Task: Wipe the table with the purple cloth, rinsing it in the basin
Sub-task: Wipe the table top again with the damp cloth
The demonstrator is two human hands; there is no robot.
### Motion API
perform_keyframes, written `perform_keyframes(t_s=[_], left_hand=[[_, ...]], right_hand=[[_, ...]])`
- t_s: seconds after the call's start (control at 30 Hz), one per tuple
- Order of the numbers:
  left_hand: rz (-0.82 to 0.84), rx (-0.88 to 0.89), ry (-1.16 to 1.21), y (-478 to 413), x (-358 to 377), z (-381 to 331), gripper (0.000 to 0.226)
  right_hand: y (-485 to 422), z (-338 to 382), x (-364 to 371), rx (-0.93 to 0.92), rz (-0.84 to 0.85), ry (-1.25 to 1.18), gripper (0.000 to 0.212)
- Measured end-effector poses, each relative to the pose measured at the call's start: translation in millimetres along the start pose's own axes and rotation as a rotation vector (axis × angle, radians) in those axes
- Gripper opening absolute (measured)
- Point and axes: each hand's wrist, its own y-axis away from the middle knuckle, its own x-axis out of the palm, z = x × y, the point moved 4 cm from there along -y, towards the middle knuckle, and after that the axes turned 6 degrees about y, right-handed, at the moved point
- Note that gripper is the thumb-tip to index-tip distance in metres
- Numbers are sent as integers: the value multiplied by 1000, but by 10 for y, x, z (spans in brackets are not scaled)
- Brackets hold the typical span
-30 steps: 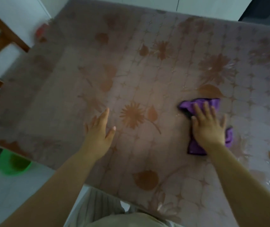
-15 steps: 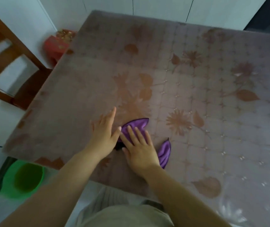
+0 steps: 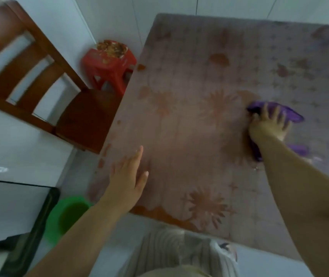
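Observation:
A mauve table [image 3: 189,136] with a brown flower print fills the middle and right of the head view. The purple cloth [image 3: 291,114] lies crumpled on it at the right. My right hand [image 3: 267,124] presses flat on the cloth with fingers spread, and part of the cloth shows behind my wrist. My left hand [image 3: 127,178] rests flat on the table near its front left corner, fingers straight, holding nothing. A green basin [image 3: 65,218] stands on the floor below that corner, partly hidden by my left forearm.
A wooden chair [image 3: 39,76] stands at the table's left side. Behind it a red plastic stool [image 3: 109,64] sits on the floor by the wall. A dark-framed glass panel [image 3: 15,212] lies at the lower left next to the basin.
My right hand has swept the cloth away from my left hand, to the right and farther up the table. The view has swung left, showing the chair, stool and basin. My left hand stays flat.

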Motion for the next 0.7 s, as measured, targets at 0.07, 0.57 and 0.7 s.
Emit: perform_keyframes(t_s=[0.07,0.57,0.7], left_hand=[[20,-2,-74,33,-38,108,64],[-50,38,-52,-162,-221,234,65],[-30,36,-38,-64,-160,262,63]], right_hand=[[248,970,186,-342,15,86,54],[1771,1191,632,-676,82,183,53],[2299,1625,738,-922,115,187,54]])
